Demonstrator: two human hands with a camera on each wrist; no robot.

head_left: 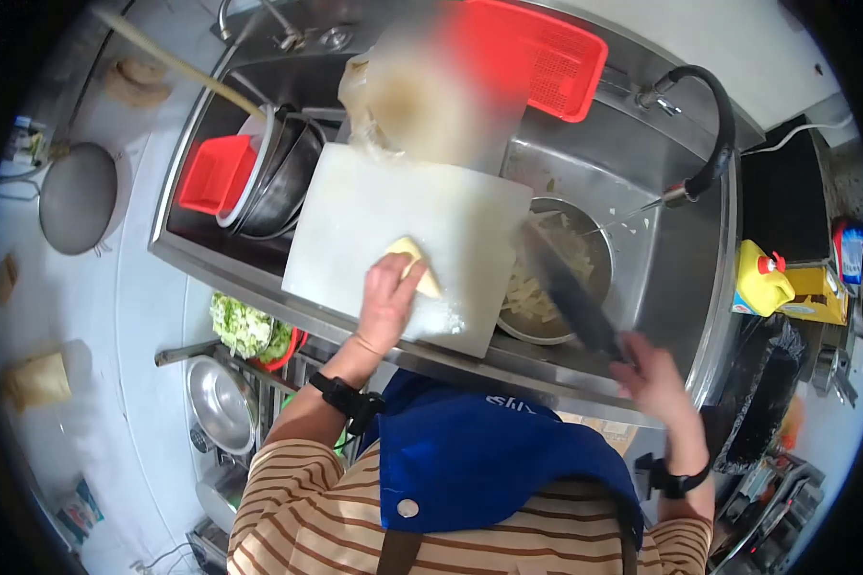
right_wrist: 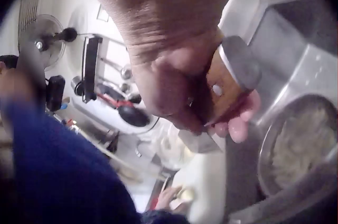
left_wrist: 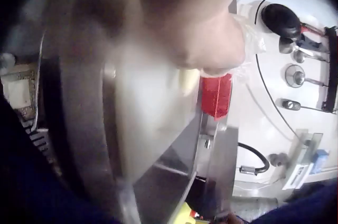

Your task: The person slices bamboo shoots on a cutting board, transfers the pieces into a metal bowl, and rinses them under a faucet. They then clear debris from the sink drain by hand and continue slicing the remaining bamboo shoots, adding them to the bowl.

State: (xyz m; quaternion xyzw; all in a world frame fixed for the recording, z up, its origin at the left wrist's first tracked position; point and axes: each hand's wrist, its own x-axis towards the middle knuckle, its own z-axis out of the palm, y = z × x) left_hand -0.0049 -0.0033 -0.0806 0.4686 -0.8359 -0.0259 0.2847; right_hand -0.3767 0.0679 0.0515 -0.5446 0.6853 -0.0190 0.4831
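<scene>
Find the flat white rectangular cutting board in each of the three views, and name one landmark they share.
Head view: the white cutting board lies across the sink, near the centre.
Left wrist view: the board is blurred, left of centre.
Right wrist view: the board shows partly, bottom, right of centre.
Shared landmark: the pale yellow food piece at the left hand.

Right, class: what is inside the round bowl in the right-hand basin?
The bowl holds many pale, flat pieces. From above, the knife hides some, and whatever lies beneath the top pieces cannot be seen.
</scene>
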